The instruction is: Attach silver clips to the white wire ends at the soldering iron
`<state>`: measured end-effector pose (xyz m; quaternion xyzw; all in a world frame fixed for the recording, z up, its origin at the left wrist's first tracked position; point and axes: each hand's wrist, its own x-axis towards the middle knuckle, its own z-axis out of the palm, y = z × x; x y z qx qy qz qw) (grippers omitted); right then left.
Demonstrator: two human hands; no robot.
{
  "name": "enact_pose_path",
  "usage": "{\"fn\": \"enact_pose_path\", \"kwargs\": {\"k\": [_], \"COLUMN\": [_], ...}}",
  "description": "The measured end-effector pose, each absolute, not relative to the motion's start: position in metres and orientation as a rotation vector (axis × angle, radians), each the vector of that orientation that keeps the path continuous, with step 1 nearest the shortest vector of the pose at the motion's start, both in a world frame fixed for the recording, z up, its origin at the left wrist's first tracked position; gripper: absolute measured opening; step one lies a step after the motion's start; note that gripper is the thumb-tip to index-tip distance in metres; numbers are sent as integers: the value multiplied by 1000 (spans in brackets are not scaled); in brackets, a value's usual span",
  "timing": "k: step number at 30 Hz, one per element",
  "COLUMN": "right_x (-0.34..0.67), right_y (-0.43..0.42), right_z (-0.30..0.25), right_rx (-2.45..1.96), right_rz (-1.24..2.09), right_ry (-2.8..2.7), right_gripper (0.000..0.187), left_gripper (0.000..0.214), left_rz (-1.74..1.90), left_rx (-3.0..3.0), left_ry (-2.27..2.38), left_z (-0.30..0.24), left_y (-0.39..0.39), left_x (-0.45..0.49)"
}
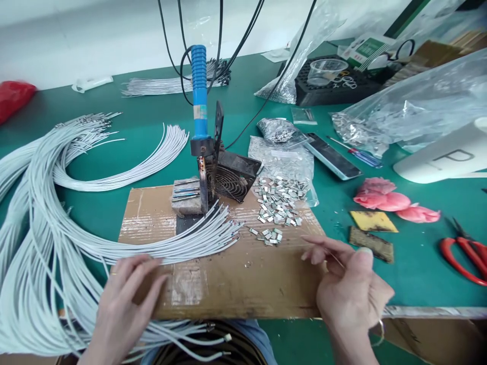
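My left hand (127, 296) is by the near edge of a bundle of white cables (182, 251), fingers apart and nothing visible between them. The cable ends fan out to the right over a cardboard sheet (247, 289). Over the sheet's right edge, my right hand (346, 284) has curled fingers with a thin wire across them; a pale loop hangs below by the wrist. Small metal pieces (279, 203) lie in a loose pile between the hands. Behind the cable ends stands a blue-handled soldering iron (200, 91), tip downward, beside a stained block (186, 196).
A small black fan (232, 175) sits behind the iron, and black cords hang from above. More white cables (41, 228) fill the left side. To the right are a phone (333, 156), a screwdriver (357, 151), sponges (373, 243), red-handled scissors (466, 253) and plastic bags (418, 106).
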<state>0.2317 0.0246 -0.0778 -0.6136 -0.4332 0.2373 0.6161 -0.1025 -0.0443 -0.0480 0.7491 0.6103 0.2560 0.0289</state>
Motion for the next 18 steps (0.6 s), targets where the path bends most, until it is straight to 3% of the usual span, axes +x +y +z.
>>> {"fn": "enact_pose_path", "kwargs": {"k": [2, 6, 10, 14, 18], "right_x": [233, 236, 236, 237, 237], "right_y": [27, 29, 28, 28, 29], "right_z": [-80, -82, -84, -86, -86], "right_rx": [-1367, -1329, -1326, -1334, -1355], "right_rz": [608, 714, 747, 767, 779], "right_ry": [-914, -843, -807, -795, -795], "right_gripper": [54, 53, 52, 52, 53], "left_gripper": [26, 15, 20, 12, 17], "left_rz": [710, 780, 850, 744, 670], "left_rx": [2508, 2566, 2542, 2555, 2611], "left_ry": [2002, 1853, 1725, 1765, 1710], "left_z": [-51, -53, -46, -45, -43], "left_y": [-31, -23, -27, -25, -23], "left_x": [-120, -139, -140, -139, -145]}}
